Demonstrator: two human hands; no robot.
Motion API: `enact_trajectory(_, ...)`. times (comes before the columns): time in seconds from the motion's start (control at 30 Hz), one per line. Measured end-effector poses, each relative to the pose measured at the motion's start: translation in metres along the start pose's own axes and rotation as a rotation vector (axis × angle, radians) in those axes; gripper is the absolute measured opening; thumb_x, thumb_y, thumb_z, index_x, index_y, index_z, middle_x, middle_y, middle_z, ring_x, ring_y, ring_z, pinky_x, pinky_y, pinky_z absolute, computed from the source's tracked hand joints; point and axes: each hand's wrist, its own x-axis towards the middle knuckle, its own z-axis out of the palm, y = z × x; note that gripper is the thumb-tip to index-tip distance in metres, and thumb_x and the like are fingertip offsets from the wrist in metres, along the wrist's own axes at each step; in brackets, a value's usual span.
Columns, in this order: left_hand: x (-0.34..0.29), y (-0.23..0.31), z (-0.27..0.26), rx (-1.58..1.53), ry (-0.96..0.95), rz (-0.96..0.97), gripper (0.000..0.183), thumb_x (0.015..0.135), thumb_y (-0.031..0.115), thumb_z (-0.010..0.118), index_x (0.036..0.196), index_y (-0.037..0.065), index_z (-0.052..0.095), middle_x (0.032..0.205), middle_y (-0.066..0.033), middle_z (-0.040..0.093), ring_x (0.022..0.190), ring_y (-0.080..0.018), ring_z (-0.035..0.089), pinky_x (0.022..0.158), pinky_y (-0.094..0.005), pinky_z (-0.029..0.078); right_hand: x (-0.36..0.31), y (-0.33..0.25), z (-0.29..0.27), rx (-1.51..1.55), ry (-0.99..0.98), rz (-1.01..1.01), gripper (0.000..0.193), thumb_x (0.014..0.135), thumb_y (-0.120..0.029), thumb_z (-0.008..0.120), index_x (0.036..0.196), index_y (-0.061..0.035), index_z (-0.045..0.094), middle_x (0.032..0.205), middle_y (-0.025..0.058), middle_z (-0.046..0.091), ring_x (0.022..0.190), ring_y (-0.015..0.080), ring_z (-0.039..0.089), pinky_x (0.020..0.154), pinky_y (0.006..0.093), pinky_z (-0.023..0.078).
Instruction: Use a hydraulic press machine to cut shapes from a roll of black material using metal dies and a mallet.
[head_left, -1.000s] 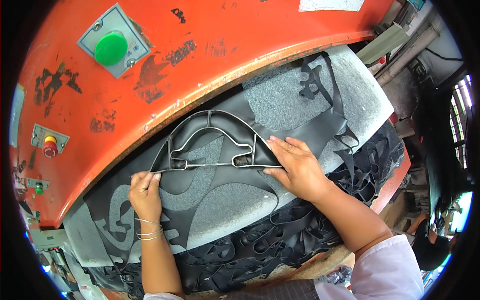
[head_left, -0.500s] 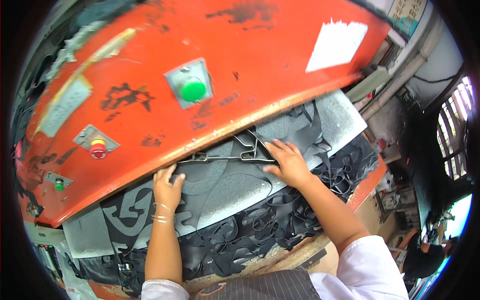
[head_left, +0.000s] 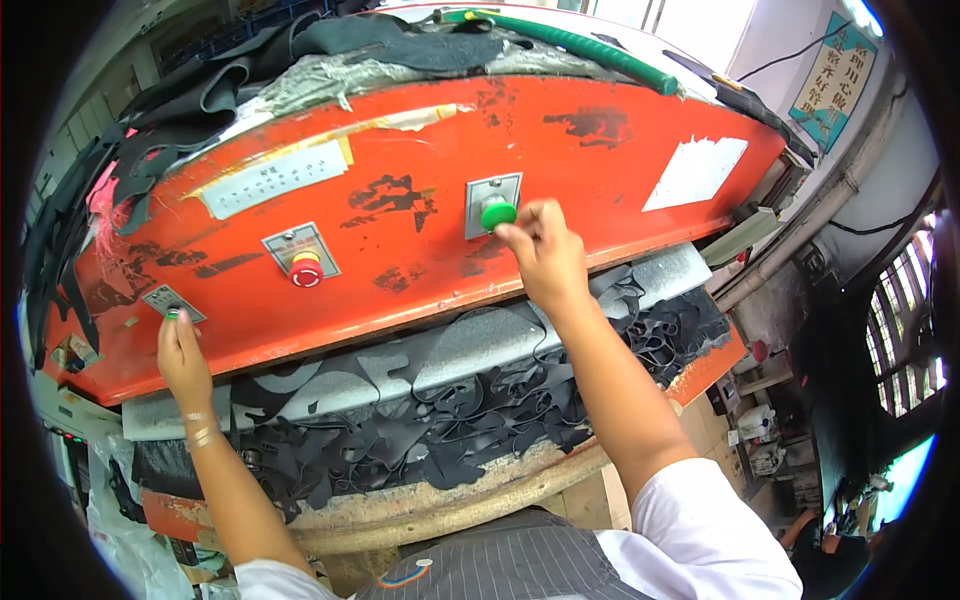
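Observation:
My left hand is raised to a small green push button at the left of a red press beam. Its fingers are drawn together, the tips at the button. My right hand, fingers curled and holding nothing, has its thumb at the lower right edge of a large green mushroom button; whether it presses cannot be told. Below the beam lies black sheet material with cut-out shapes, on a pale grey board. The metal cutting die is out of sight, the beam covering the board's far part.
A red stop button sits between the green ones. Tangled black offcuts heap along the near side, above a worn wooden edge. Dark sheets and a green tube lie on top of the machine. Pipes run at right.
Both hands have let go of the metal cutting die and risen to the beam's front, the left to the small green button, the right to the large one. The view has tilted up.

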Motion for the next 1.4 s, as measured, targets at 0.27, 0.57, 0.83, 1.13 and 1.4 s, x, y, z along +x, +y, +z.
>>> enact_trajectory(0.27,-0.239,0.088,-0.016,-0.074,-0.776,-0.101,0.024,0.084,0.023,0.067,0.07,0.004,0.063,0.07,-0.0128,0.058,0.063,-0.0323,0.057,0.06,-0.0425,0.046,-0.223,-0.011,-0.02,-0.24,-0.952,-0.213,0.042,0.079,-0.047,0.069,0.092,-0.0074,0.064,0.09,0.0127,0.064,0.089,0.0317,0.062,0.076,0.0406,0.051)
enact_trajectory(0.57,-0.298,0.131,-0.002,0.04,-0.72,-0.026,0.014,0.08,0.02,0.066,0.08,0.007,0.07,0.077,-0.0105,0.062,0.076,-0.0328,0.059,0.068,-0.0424,0.048,-0.293,-0.01,-0.024,-0.338,-0.753,-0.326,0.047,0.062,-0.04,0.079,0.088,-0.0047,0.061,0.088,0.0093,0.06,0.09,0.0263,0.058,0.076,0.0359,0.05)
enact_trajectory(0.83,-0.26,0.127,0.012,-0.009,-0.844,-0.047,0.018,0.076,0.024,0.07,0.069,0.008,0.071,0.07,-0.01,0.064,0.069,-0.0314,0.062,0.063,-0.0408,0.049,-0.236,0.001,-0.034,-0.178,-1.152,-0.13,0.047,0.075,-0.047,0.072,0.094,-0.0048,0.065,0.094,0.0127,0.066,0.096,0.0313,0.062,0.081,0.0402,0.05)
enact_trajectory(1.13,-0.126,0.115,0.191,-0.168,-0.693,0.169,0.02,0.084,0.015,0.066,0.097,0.0,0.066,0.096,-0.0166,0.065,0.09,-0.0343,0.062,0.08,-0.0396,0.049,-0.024,0.119,0.025,-0.79,-0.327,0.049,0.079,0.072,-0.058,0.071,0.133,-0.0133,0.047,0.118,0.0227,0.053,0.109,0.0379,0.049,0.088,0.0471,0.043)
enact_trajectory(1.4,-0.108,0.081,0.264,0.176,-0.655,0.202,0.043,0.085,0.026,0.064,0.124,0.009,0.06,0.134,-0.0161,0.053,0.13,-0.0364,0.043,0.109,-0.0469,0.033,0.018,0.145,0.033,-0.52,-0.484,0.103,0.069,0.068,-0.052,0.077,0.12,-0.0099,0.057,0.108,0.0232,0.056,0.109,0.0405,0.052,0.09,0.0455,0.047)
